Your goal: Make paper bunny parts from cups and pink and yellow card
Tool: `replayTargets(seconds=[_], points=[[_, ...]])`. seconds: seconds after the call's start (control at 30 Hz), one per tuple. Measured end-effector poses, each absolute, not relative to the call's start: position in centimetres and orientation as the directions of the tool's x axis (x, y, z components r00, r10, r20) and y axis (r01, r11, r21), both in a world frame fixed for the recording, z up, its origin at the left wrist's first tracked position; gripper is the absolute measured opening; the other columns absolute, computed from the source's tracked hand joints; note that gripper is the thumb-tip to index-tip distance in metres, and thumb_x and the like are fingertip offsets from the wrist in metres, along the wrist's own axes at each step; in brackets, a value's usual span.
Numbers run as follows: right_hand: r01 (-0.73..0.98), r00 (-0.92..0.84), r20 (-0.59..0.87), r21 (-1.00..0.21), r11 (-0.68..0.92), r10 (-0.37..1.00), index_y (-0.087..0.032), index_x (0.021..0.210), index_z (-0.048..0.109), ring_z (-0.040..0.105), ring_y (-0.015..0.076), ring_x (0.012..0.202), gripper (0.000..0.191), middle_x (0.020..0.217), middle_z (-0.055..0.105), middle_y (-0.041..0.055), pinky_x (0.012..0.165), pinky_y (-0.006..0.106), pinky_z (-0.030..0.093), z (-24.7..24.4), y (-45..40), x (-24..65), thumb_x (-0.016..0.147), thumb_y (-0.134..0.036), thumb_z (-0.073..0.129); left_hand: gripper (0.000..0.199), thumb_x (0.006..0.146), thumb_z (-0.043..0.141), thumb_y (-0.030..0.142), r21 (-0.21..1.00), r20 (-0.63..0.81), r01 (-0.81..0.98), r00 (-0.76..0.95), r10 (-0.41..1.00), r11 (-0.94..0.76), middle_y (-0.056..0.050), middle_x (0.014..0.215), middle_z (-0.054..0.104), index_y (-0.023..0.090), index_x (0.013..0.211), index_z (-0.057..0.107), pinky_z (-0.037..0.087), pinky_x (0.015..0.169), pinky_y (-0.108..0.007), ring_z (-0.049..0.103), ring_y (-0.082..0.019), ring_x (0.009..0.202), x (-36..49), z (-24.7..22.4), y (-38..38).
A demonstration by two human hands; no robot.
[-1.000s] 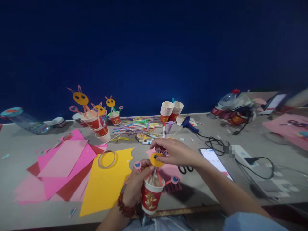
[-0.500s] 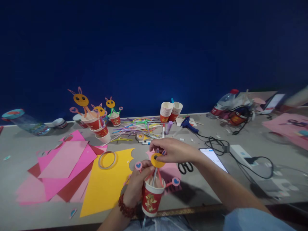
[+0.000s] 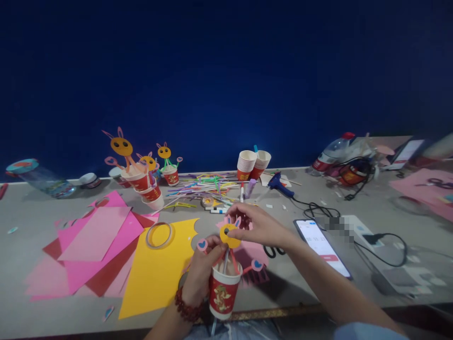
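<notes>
Over the table's front edge is a red paper cup with a gold pattern, and a straw sticks out below it. A round yellow paper face with pink ears rises from it on straw or pipe-cleaner stems. Pink discs with blue hearts end its arms. My left hand, wearing a red bead bracelet, is closed with its thumb at the lower edge of the face. My right hand pinches the face, thumb on its front near a dark eye; its other fingers are partly behind.
Pink sheets, a yellow sheet and a tape roll lie left. Finished-looking cup figures, colourful sticks, stacked cups and a glue gun stand behind. A phone, scissors and cables lie right.
The yellow face has turned slightly, and my right hand has shifted a little, its thumb still on the face. The camera view has moved slightly, showing more of the phone.
</notes>
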State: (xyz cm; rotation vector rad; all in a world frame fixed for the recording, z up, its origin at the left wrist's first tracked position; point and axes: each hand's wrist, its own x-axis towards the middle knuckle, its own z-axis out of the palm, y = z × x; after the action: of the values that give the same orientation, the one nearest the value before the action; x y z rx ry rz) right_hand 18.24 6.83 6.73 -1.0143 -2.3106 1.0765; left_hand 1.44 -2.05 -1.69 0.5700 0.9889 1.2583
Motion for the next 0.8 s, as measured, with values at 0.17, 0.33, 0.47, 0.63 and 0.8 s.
replayTargets(seconds=[0.17, 0.33, 0.47, 0.63, 0.8], points=[[0.45, -0.605, -0.12, -0.867, 0.213, 0.787, -0.018, 0.083, 0.065, 0.055, 0.0145, 0.064, 0.034, 0.072, 0.062, -0.001, 0.055, 0.023, 0.04, 4.1, 5.7, 18.3, 0.072, -0.046, 0.079, 0.03, 0.068, 0.083, 0.036, 0.84, -0.276, -0.492, -0.027, 0.961, 0.228, 0.002, 0.065, 0.06, 0.016, 0.071, 0.06, 0.044, 0.06, -0.023, 0.056, -0.012, 0.061, 1.4, -2.3, -2.2], [0.355, -0.551, -0.173, -0.934, 0.042, 0.816, -0.016, 0.076, 0.064, 0.05, 0.0131, 0.06, 0.035, 0.067, 0.057, -0.0021, 0.054, 0.023, 0.039, 3.2, 5.3, 17.7, 0.07, -0.047, 0.079, 0.03, 0.07, 0.082, 0.035, 0.831, -0.269, -0.512, -0.023, 0.963, 0.22, 0.002, 0.067, 0.061, 0.016, 0.073, 0.059, 0.045, 0.06, -0.024, 0.057, -0.012, 0.06, 1.7, -2.4, -2.3], [0.25, -0.584, -0.179, -0.968, -0.034, 0.792, -0.017, 0.079, 0.063, 0.049, 0.0128, 0.061, 0.035, 0.068, 0.056, -0.003, 0.054, 0.023, 0.039, 3.1, 5.4, 17.4, 0.069, -0.047, 0.08, 0.03, 0.072, 0.081, 0.035, 0.832, -0.264, -0.51, -0.015, 0.964, 0.22, 0.002, 0.065, 0.06, 0.016, 0.071, 0.058, 0.045, 0.06, -0.023, 0.056, -0.011, 0.059, 1.6, -2.3, -2.4], [0.273, -0.589, -0.163, -0.962, 0.006, 0.792, -0.016, 0.073, 0.062, 0.045, 0.0114, 0.058, 0.028, 0.065, 0.053, -0.0034, 0.052, 0.022, 0.035, 2.9, 5.3, 17.4, 0.073, -0.04, 0.076, 0.032, 0.069, 0.083, 0.036, 0.826, -0.281, -0.514, -0.025, 0.959, 0.229, 0.003, 0.064, 0.06, 0.017, 0.069, 0.057, 0.045, 0.06, -0.023, 0.056, -0.011, 0.059, 1.8, -2.2, -2.4], [0.331, -0.537, -0.14, -0.942, 0.056, 0.832, -0.016, 0.07, 0.063, 0.045, 0.0112, 0.057, 0.026, 0.062, 0.053, -0.0032, 0.051, 0.022, 0.036, 3.4, 5.3, 17.5, 0.072, -0.039, 0.075, 0.026, 0.072, 0.081, 0.034, 0.816, -0.25, -0.539, -0.004, 0.968, 0.208, -0.001, 0.073, 0.065, 0.015, 0.078, 0.064, 0.049, 0.066, -0.025, 0.062, -0.014, 0.065, 1.9, -2.2, -2.6]])
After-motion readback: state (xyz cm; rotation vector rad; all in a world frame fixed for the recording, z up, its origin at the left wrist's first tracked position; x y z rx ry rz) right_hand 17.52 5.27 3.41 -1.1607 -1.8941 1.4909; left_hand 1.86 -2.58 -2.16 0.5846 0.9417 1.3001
